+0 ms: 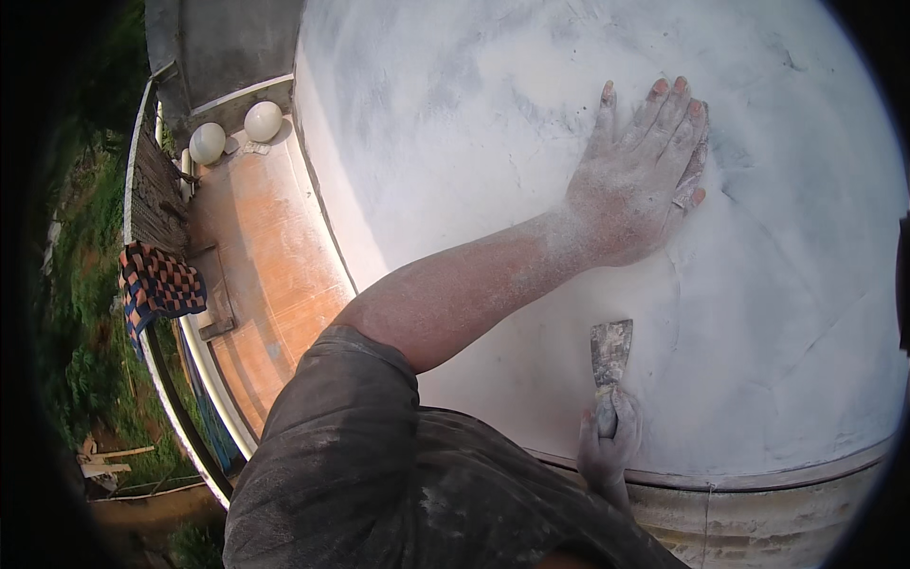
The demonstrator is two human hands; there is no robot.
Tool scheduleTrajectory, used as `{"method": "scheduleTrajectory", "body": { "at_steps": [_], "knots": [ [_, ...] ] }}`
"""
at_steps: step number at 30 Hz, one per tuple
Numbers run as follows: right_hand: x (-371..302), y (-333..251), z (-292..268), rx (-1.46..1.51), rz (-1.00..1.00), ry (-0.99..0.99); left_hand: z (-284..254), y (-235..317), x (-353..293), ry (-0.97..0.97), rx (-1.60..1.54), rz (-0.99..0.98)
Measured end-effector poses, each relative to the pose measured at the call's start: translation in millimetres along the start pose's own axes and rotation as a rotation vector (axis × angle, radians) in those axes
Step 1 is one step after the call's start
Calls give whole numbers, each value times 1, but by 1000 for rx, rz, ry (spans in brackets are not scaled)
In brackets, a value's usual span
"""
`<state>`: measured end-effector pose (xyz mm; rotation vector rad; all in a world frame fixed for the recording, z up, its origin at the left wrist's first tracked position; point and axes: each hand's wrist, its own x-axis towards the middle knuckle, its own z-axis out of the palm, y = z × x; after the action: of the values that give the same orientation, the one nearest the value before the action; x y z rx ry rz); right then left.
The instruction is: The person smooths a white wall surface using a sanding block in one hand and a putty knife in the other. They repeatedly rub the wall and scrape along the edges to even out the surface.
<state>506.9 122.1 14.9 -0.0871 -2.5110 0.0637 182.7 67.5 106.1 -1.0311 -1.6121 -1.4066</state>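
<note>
My left hand (640, 185) lies flat on a white plastered wall (493, 114), fingers spread and pointing up, dusted with white powder like the forearm behind it. Lower down, my right hand (607, 446) grips the handle of a putty knife (610, 353). Its stained metal blade points up and rests against the wall just below my left wrist. The dusty dark shirt (379, 474) on my shoulder fills the lower middle of the view.
A pale ledge (758, 479) runs under the wall. To the left, far below, lie an orange-tiled terrace (270, 247), two white globes (235, 133), a checked woven cloth (156, 284) on a railing, and green ground (81, 360).
</note>
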Motion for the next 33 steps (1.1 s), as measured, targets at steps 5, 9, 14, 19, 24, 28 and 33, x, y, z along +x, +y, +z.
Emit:
{"method": "scheduleTrajectory", "body": {
  "at_steps": [5, 9, 14, 19, 24, 28, 33],
  "knots": [
    [-2, -3, 2, -68, 34, 6, -11, -59, 44, 2, -205, -284],
    [0, -6, 5, -106, 88, 0, -1, -19, 12, 89, 22, 10],
    [2, -8, 10, -96, 64, 47, -18, -82, 40, 33, -230, -315],
    [0, -7, 17, -97, 59, 121, -7, -24, -1, -34, 48, 80],
    [-11, -2, 19, -118, 74, 114, -7, -81, 24, 150, 131, -212],
    [-19, 3, 19, -47, 137, 110, -2, -27, -28, -84, -111, 65],
    [-23, 8, 19, -51, 92, 85, -5, -101, -4, 63, 51, -289]
  ]
}}
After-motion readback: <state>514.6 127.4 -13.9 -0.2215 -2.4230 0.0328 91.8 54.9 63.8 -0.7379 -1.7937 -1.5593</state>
